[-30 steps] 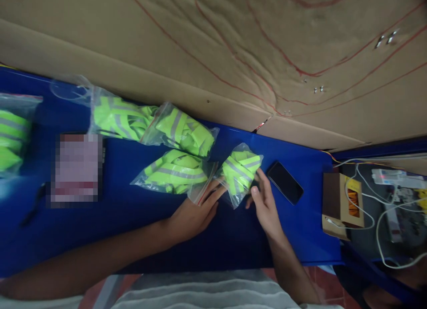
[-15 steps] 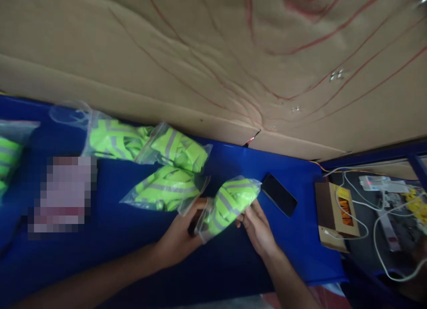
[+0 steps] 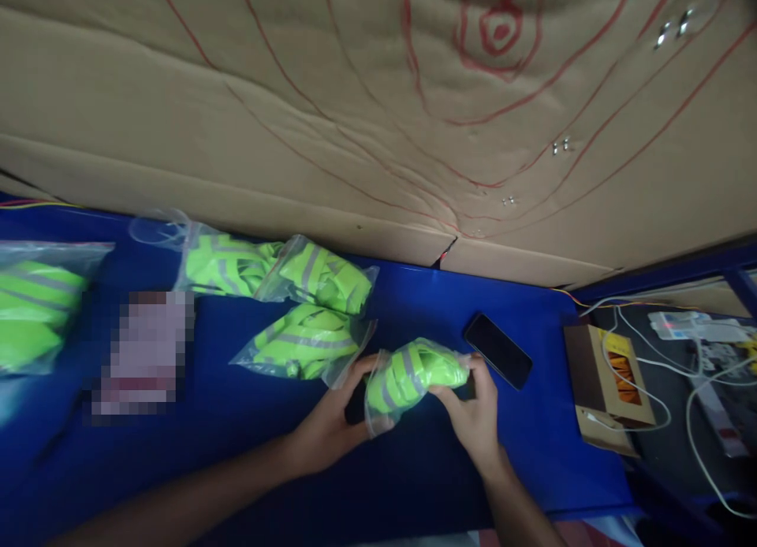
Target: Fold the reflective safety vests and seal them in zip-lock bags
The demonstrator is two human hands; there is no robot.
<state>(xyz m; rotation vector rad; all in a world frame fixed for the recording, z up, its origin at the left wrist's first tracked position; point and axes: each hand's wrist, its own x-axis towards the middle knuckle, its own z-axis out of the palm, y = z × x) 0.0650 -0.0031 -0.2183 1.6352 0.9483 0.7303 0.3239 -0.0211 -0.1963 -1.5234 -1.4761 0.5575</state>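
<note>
Both my hands hold one clear plastic bag (image 3: 411, 375) stuffed with a neon green vest with grey reflective stripes, just above the blue table (image 3: 225, 444). My left hand (image 3: 331, 421) grips the bag's open left end, fingers curled around it. My right hand (image 3: 473, 409) clasps the bag's right end. Three more bagged green vests (image 3: 296, 306) lie in a cluster just left of and behind my left hand. A black phone (image 3: 497, 350) lies flat right beside my right hand.
A large cardboard sheet (image 3: 378, 113) with red drawn lines stands along the table's back. Another bagged vest (image 3: 35, 314) lies at the far left, next to a blurred-out flat item (image 3: 145, 350). A small cardboard box (image 3: 612, 385) and white cables (image 3: 680, 358) sit off the table's right end.
The bag lay on the table under my fingertips a second ago; now both hands have gathered it up and squeezed it into a tighter bundle. The camera has tilted upward.
</note>
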